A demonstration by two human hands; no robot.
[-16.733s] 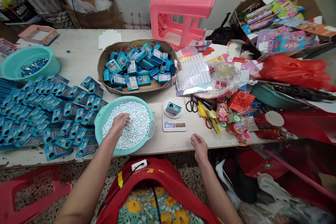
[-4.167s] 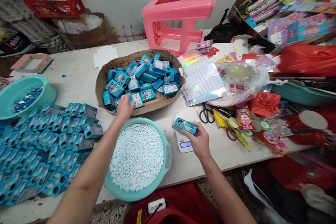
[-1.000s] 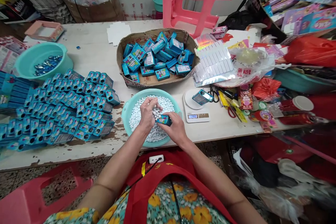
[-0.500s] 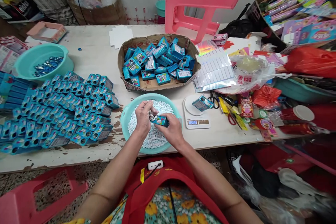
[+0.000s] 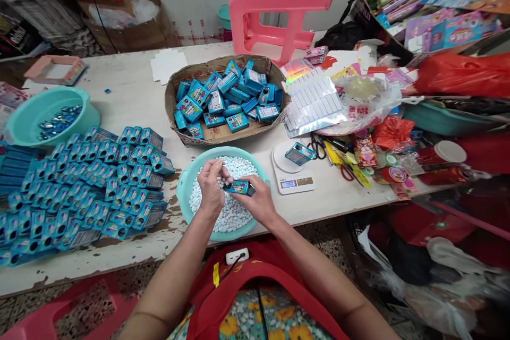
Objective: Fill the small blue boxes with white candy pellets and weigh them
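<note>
My right hand [image 5: 258, 199] grips a small blue candy box [image 5: 238, 187], its end turned toward my left hand. Closed around some small white candies, my left hand [image 5: 212, 183] is at the end of that box. Both hands are over a turquoise basin [image 5: 184, 191] filled with white candies [image 5: 229, 218]. To the right, a digital scale [image 5: 295, 183] carries another blue box [image 5: 299, 153]. Behind the basin stands a cut-down cardboard box [image 5: 175, 130] holding many blue candy boxes [image 5: 238, 122].
Rows of blue boxes [image 5: 87, 180] cover the table's left side. Behind them sits a turquoise bowl [image 5: 93, 117] of shiny blue pieces. Scissors [image 5: 316, 147], a pink stool [image 5: 258, 0] and a plastic bag [image 5: 358, 111] lie to the right and back.
The view has shifted a little, so the table's things appear further left. My left hand stays close to the held box's end; the box is still in my right hand.
</note>
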